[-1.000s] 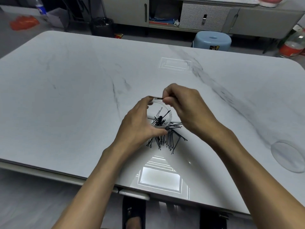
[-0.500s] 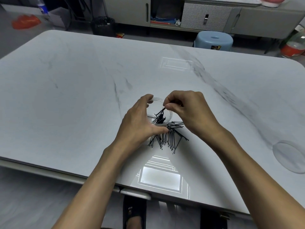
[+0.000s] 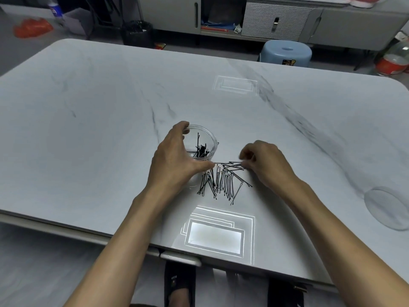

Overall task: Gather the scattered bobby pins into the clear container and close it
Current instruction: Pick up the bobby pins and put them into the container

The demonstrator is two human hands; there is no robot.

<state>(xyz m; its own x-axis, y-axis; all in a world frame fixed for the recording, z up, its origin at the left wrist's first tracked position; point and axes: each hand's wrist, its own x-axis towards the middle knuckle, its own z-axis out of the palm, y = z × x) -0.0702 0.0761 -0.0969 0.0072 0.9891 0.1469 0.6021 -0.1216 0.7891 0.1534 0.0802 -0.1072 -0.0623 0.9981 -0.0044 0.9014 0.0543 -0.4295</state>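
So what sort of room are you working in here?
Probably a home or small studio room, not a factory: a marble-look table, low grey cabinets along the far wall, and a blue plastic stool beside the table.

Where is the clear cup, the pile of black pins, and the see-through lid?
clear container (image 3: 211,138): head view, on its far right wall.
bobby pins (image 3: 223,180): head view, middle of the loose pile.
lid (image 3: 386,209): head view, on its flat middle.

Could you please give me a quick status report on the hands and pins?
Left hand grips clear round container. Right hand pinching at black bobby pin pile. Clear lid sits far right. Nothing obstructing.
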